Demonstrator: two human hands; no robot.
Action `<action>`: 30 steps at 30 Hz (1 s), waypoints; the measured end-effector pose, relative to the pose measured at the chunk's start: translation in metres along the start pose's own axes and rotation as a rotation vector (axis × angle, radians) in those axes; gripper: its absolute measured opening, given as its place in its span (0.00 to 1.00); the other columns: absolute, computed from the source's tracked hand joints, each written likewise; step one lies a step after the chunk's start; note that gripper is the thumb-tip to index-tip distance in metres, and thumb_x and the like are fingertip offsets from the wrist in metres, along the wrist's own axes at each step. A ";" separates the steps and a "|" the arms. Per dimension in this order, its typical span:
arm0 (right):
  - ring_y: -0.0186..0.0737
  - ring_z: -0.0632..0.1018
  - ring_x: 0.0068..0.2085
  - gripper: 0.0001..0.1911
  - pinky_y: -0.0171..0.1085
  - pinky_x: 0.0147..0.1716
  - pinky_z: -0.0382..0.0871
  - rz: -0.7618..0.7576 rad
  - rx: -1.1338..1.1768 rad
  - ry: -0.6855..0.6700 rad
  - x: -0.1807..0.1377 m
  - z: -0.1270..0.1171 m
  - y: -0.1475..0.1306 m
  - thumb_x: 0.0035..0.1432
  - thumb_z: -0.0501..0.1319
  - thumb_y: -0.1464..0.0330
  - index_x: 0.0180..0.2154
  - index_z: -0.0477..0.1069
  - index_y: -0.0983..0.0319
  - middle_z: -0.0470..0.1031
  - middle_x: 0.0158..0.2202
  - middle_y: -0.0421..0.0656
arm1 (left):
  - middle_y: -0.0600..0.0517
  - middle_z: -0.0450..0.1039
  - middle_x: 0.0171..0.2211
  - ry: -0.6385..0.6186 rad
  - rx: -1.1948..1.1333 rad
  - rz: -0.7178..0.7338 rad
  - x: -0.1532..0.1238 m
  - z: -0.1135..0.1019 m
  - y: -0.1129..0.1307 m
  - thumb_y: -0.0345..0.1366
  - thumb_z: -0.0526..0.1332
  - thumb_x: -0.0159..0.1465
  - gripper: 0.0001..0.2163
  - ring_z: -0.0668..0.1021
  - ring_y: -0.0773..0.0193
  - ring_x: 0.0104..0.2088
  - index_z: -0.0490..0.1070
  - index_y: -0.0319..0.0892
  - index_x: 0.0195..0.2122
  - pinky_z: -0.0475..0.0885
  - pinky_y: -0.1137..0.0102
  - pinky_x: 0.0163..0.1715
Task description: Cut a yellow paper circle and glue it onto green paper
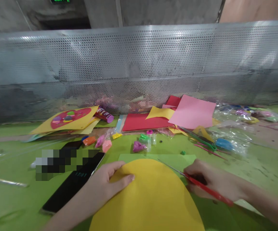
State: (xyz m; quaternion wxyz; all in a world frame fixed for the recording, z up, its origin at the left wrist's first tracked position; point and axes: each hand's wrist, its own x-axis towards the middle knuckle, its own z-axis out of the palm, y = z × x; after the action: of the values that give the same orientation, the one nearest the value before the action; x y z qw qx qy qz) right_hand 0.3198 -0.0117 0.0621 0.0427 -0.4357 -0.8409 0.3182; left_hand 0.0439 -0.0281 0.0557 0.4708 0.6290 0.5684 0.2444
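Observation:
My left hand (113, 183) grips the left edge of a large yellow sheet of paper (151, 195) with a rounded upper outline, the thumb lying on top. In my right hand (211, 181) is a pair of red-handled scissors (207, 189), its blade pointing up and left along the paper's upper right edge. Behind the yellow sheet lies a light green paper (177, 158), partly covered by it. A black phone (74, 184) rests on the table just left of my left hand.
Beyond my hands lie bits of coloured clay (139, 146), a red sheet (143, 122), a pink sheet (194, 112) and green-handled scissors (209, 146). At the left is a yellow card with a red heart (70, 118). A perforated metal panel (139, 61) stands along the back.

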 end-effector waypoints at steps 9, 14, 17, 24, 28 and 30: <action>0.27 0.52 0.19 0.10 0.30 0.16 0.45 -0.017 0.029 -0.014 0.002 0.001 0.001 0.44 0.51 0.74 0.18 0.50 0.61 0.50 0.16 0.33 | 0.55 0.74 0.29 -0.060 -0.023 0.019 -0.001 -0.003 -0.004 0.46 0.57 0.55 0.12 0.75 0.61 0.31 0.69 0.43 0.31 0.67 0.71 0.30; 0.27 0.52 0.19 0.10 0.29 0.16 0.45 -0.028 0.038 -0.016 0.002 0.001 0.000 0.44 0.50 0.76 0.17 0.50 0.61 0.49 0.16 0.32 | 0.56 0.74 0.29 -0.065 -0.051 0.034 0.000 -0.003 -0.006 0.46 0.57 0.55 0.12 0.74 0.62 0.31 0.69 0.43 0.31 0.67 0.71 0.29; 0.27 0.52 0.19 0.10 0.30 0.16 0.46 -0.028 0.029 -0.003 0.001 0.002 0.000 0.43 0.50 0.77 0.17 0.50 0.61 0.50 0.16 0.33 | 0.55 0.74 0.30 -0.064 -0.054 0.044 0.001 -0.003 -0.006 0.45 0.58 0.55 0.12 0.74 0.62 0.32 0.69 0.42 0.31 0.67 0.71 0.30; 0.27 0.52 0.20 0.10 0.30 0.17 0.45 -0.030 0.021 0.000 0.001 0.004 0.003 0.42 0.50 0.78 0.17 0.49 0.61 0.49 0.16 0.32 | 0.55 0.74 0.30 -0.085 -0.066 0.053 0.001 -0.004 -0.007 0.46 0.58 0.56 0.12 0.75 0.62 0.32 0.70 0.43 0.32 0.67 0.71 0.30; 0.27 0.52 0.20 0.10 0.30 0.17 0.46 -0.040 0.015 0.006 0.002 0.003 0.004 0.44 0.50 0.77 0.17 0.50 0.61 0.49 0.16 0.33 | 0.55 0.74 0.31 -0.088 -0.072 0.037 0.001 -0.004 -0.008 0.46 0.58 0.55 0.12 0.75 0.62 0.33 0.70 0.43 0.33 0.67 0.71 0.30; 0.27 0.53 0.20 0.10 0.30 0.18 0.46 -0.041 0.008 0.006 0.002 0.003 0.003 0.44 0.50 0.77 0.17 0.51 0.62 0.50 0.16 0.33 | 0.55 0.74 0.32 -0.101 -0.072 0.040 0.001 -0.003 -0.008 0.45 0.58 0.56 0.12 0.75 0.62 0.33 0.70 0.43 0.34 0.67 0.71 0.31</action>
State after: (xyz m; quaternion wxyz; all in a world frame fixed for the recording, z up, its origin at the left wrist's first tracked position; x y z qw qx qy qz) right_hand 0.3198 -0.0099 0.0578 0.0534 -0.4193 -0.8482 0.3192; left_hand 0.0374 -0.0267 0.0499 0.5162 0.6344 0.5219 0.2422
